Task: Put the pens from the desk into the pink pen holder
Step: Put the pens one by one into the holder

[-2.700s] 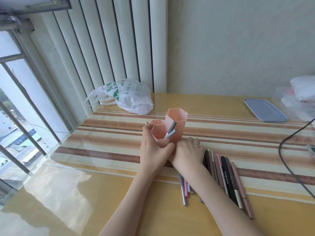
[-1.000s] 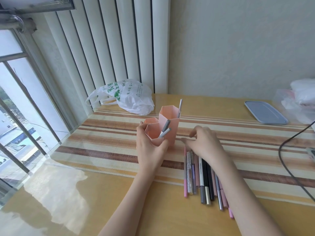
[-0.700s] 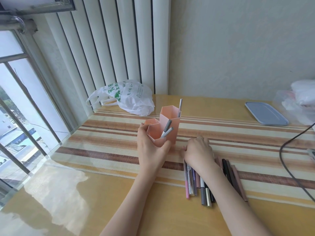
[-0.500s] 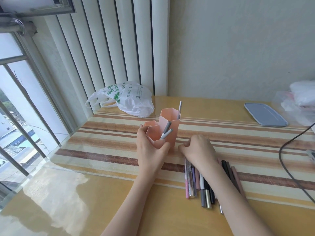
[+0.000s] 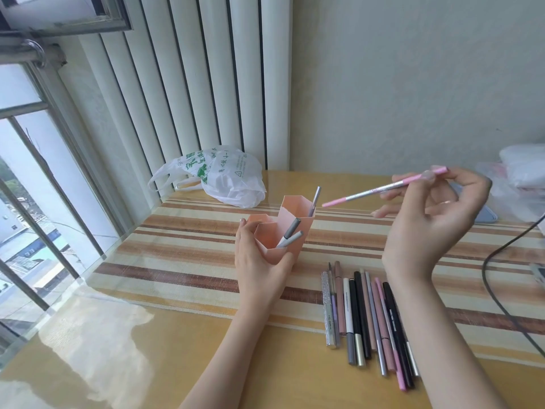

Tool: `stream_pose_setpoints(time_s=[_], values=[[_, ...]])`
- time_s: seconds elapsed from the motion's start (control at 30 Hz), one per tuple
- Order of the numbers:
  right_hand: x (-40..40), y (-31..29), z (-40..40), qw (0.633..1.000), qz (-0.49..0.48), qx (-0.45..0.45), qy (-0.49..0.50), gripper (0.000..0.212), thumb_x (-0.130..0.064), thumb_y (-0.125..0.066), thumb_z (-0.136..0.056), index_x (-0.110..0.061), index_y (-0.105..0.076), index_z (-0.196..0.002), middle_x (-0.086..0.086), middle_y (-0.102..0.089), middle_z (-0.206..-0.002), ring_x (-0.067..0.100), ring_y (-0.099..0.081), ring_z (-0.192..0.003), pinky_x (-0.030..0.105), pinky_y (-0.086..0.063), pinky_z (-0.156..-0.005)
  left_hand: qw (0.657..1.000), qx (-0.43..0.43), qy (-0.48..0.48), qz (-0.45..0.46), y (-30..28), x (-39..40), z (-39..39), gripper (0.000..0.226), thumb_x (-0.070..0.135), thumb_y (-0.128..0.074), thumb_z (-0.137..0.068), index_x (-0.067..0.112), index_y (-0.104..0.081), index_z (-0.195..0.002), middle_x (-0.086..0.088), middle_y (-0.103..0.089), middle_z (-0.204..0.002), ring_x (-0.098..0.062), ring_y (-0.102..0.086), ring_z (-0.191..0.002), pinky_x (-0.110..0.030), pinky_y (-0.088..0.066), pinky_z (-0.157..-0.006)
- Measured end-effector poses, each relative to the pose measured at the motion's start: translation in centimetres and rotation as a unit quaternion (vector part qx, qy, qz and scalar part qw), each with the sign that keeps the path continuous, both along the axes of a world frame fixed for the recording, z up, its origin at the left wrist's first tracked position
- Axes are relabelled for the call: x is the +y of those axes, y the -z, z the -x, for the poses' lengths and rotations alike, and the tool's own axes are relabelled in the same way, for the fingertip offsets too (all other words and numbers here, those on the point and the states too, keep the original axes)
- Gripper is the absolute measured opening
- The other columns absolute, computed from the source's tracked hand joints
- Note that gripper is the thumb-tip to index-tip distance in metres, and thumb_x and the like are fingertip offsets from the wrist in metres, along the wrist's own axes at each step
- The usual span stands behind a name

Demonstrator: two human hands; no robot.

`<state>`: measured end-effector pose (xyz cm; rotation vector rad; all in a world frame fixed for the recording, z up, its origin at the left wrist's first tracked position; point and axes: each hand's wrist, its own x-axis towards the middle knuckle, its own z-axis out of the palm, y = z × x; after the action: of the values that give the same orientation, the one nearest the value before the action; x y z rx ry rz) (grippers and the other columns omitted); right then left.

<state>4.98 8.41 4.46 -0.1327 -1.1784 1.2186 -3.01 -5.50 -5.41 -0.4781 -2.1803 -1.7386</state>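
Gripping the pink pen holder from the near side, the left hand is wrapping its fingers and thumb around the lower compartments. The holder is standing upright on the striped mat that is covering the middle of the worktop. Two grey pens are leaning in its low front compartment, and one slim pen is standing in the tall back one. The right hand is hovering in the air to the right of the holder, pinching a pink and silver pen near its far end, with the tip pointing left towards the tall compartment but not touching it. A row of pens is lying side by side across the mat's near edge, below the right wrist. A white plastic bag is sitting at the worktop's far edge, and a black cable is curving along the right side.
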Motion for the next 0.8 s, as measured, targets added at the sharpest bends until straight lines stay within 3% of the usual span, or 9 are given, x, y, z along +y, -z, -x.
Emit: stream_pose_setpoints(time_s=[0.23, 0.33, 0.43, 0.57, 0.7, 0.8], values=[[-0.6, 1.2, 1.0, 0.998, -0.037, -0.039, -0.011, 0.025, -0.009, -0.047, -0.092, -0.031, -0.037, -0.099, 0.022, -0.065, -0.084, 0.029, -0.067, -0.063, 0.030, -0.050, -0.040, 0.998, 0.047, -0.015, 0.036, 0.6, 0.4, 0.3, 0.066, 0.030, -0.069, -0.064, 0.014, -0.045, -0.123, -0.002, -0.053, -0.127, -0.032, -0.038, -0.134, -0.054, -0.037, -0.101], [-0.7, 2.2, 1.8, 0.992, -0.092, -0.081, 0.005, 0.028, -0.010, -0.050, -0.092, -0.035, -0.037, -0.099, 0.015, -0.067, -0.085, 0.024, -0.071, -0.071, 0.027, -0.051, -0.042, 0.996, 0.071, -0.018, 0.046, 0.8, 0.4, 0.4, 0.067, 0.028, -0.073, -0.065, 0.015, -0.044, -0.124, 0.010, -0.046, -0.125, -0.028, -0.032, -0.139, -0.053, -0.034, -0.105], [-0.7, 3.5, 2.4, 0.981, -0.150, -0.124, 0.026, 0.018, -0.012, -0.052, -0.092, -0.025, -0.042, -0.099, 0.006, -0.068, -0.084, 0.016, -0.071, -0.078, 0.026, -0.053, -0.047, 0.996, 0.082, -0.020, 0.041, 1.1, 0.4, 0.6, 0.066, 0.027, -0.074, -0.066, 0.022, -0.041, -0.123, 0.014, -0.044, -0.122, -0.026, -0.032, -0.139, -0.054, -0.034, -0.105], [-0.4, 4.5, 3.0, 0.957, -0.217, -0.184, 0.060, 0.016, -0.005, -0.058, -0.088, -0.015, -0.048, -0.097, 0.001, -0.068, -0.081, 0.008, -0.065, -0.073, 0.024, -0.051, -0.055, 0.994, 0.102, -0.024, 0.041, 1.3, 0.5, 0.8, 0.066, 0.028, -0.076, -0.066, 0.023, -0.040, -0.121, 0.014, -0.045, -0.122, -0.026, -0.031, -0.139, -0.051, -0.034, -0.106], [-0.2, 5.1, 3.1, 0.914, -0.268, -0.298, 0.057, 0.005, -0.011, -0.059, -0.086, -0.013, -0.056, -0.083, -0.003, -0.065, -0.077, 0.015, -0.061, -0.074, 0.032, -0.050, -0.063, 0.993, 0.105, -0.027, 0.039, 1.4, 0.5, 0.9, 0.065, 0.026, -0.077, -0.066, 0.022, -0.040, -0.120, 0.013, -0.047, -0.120, -0.026, -0.032, -0.139, -0.049, -0.034, -0.106], [0.0, 4.9, 3.0, 0.920, -0.252, -0.296, 0.044, 0.008, -0.016, -0.054, -0.087, -0.015, -0.059, -0.082, -0.004, -0.064, -0.078, 0.017, -0.059, -0.075, 0.022, -0.042, -0.064, 0.994, 0.102, -0.027, 0.042, 1.3, 0.5, 0.8, 0.064, 0.027, -0.077, -0.067, 0.018, -0.042, -0.120, 0.011, -0.048, -0.120, -0.026, -0.032, -0.139, -0.049, -0.034, -0.106]])
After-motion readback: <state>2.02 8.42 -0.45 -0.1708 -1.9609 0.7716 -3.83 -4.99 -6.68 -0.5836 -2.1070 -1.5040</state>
